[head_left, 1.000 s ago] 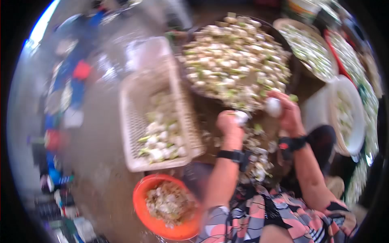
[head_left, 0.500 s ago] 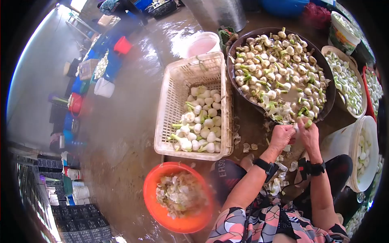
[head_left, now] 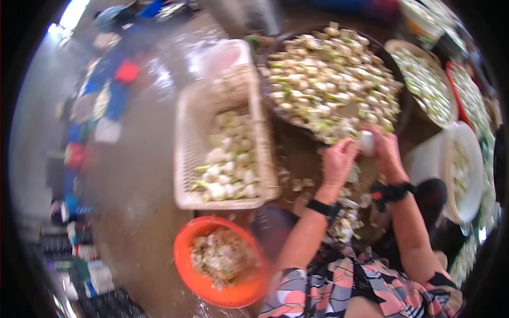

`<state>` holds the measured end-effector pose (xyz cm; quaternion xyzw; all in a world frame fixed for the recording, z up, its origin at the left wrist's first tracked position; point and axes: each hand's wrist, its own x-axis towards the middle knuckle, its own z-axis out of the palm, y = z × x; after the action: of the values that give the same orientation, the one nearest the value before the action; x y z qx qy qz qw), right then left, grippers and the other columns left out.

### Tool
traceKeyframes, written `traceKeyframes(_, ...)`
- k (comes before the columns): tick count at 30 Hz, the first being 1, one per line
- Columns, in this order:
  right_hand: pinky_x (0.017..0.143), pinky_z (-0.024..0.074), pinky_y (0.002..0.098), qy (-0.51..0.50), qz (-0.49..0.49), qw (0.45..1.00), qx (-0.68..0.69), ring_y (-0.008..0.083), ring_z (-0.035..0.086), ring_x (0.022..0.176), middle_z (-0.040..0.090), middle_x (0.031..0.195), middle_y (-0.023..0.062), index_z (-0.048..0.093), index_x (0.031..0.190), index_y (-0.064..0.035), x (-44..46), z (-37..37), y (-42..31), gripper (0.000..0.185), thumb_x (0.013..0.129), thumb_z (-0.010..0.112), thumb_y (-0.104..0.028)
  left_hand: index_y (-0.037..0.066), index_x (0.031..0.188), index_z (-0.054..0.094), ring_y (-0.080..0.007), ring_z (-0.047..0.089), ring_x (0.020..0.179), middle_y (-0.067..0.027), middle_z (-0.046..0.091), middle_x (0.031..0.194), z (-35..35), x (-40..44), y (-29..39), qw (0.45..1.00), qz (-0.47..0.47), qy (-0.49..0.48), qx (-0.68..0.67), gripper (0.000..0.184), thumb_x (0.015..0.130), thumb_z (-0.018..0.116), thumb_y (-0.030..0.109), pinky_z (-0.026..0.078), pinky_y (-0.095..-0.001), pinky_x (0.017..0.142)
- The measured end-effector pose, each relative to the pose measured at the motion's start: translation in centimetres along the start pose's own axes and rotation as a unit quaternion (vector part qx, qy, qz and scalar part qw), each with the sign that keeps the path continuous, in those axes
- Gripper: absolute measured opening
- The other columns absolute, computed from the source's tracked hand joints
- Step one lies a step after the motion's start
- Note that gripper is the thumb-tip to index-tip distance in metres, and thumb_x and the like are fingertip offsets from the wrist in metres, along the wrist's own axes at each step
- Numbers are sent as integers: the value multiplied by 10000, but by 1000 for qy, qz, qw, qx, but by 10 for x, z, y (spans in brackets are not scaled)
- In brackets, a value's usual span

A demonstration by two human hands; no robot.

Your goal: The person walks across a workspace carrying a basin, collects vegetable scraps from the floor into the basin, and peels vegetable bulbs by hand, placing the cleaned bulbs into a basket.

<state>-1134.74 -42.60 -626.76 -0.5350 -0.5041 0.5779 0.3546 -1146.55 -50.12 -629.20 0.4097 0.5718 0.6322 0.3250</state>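
A white garlic bulb [head_left: 367, 143] shows between my two hands, beside the fingers of my right hand [head_left: 386, 155], which is closed on it. My left hand [head_left: 338, 161] is closed in a pinch just left of the bulb; whatever its fingers hold, if anything, is too blurred to make out. Both hands are at the near rim of a big dark basin [head_left: 404, 100] heaped with garlic bulbs [head_left: 323, 79], many with green stems. Loose peels [head_left: 344, 225] lie on the floor below my wrists.
Left of my hands stands a white plastic crate [head_left: 183, 159] with peeled bulbs. An orange basin [head_left: 183, 257] of peelings sits in front of it. To the right are a white bucket [head_left: 432, 159], a beige tub [head_left: 448, 95] and a red-rimmed container [head_left: 459, 100], all with garlic.
My hands have moved apart, and a clean white bulb now shows between them. The whole view has shifted, with the scene sliding left and blurring.
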Motion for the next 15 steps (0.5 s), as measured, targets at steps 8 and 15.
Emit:
traceKeyframes(8,549,444,237,-75,20,996,54,89,537,628,596,750,22,640,1013,13,12,26,5,280,898,550,-227,-33,745,660,-78,575,505,-40,624,581,-19,12,-2,989,-141,-37,-17,141,810,584,66,465,-229,497)
traceKeyframes(15,926,450,370,-199,-108,956,185,309,482,1164,530,1210,210,508,1175,84,16,-2,-2,407,860,504,-173,-16,765,667,-249,626,569,-148,651,687,-43,20,-61,958,-184,-34,217,187,754,610,162,505,-341,548)
